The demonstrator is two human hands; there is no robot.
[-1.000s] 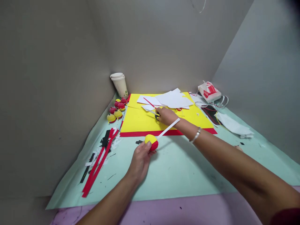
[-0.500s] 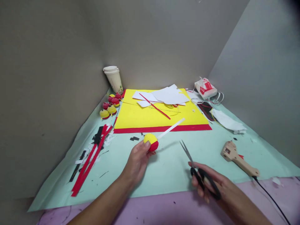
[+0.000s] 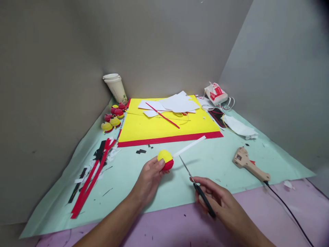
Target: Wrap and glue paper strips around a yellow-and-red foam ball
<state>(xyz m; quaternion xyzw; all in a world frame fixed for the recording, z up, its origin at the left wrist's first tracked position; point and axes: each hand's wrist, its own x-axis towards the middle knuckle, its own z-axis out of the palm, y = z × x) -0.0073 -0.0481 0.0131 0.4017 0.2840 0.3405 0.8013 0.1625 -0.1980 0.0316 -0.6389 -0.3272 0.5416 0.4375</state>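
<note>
My left hand [image 3: 151,175] is closed on a small yellow and red ball [image 3: 165,158] with a ridged surface, the thumb pressing its near side. From the ball's right side a white strip [image 3: 190,145] sticks out, slanting up to the right. My right hand [image 3: 212,195] grips black-handled scissors [image 3: 197,187], fingers around the handles. Their thin blades point up and left, with the tips just below the white strip near the ball. The blades are seen edge-on, and I cannot tell whether they touch the strip.
A glue gun [image 3: 250,164] with a black cord lies right. Red strips [image 3: 89,185] and black and white scraps lie left. Several red and yellow balls [image 3: 114,118] sit near a paper cup [image 3: 115,88]. Yellow sheets [image 3: 154,132] bear white paper [image 3: 177,103]; a tissue pack [image 3: 216,93] stands behind.
My right hand has brought the scissors leftward to the white strip and turned them edge-on. My left hand holds the ball in nearly the same place. The whole view has shifted slightly.
</note>
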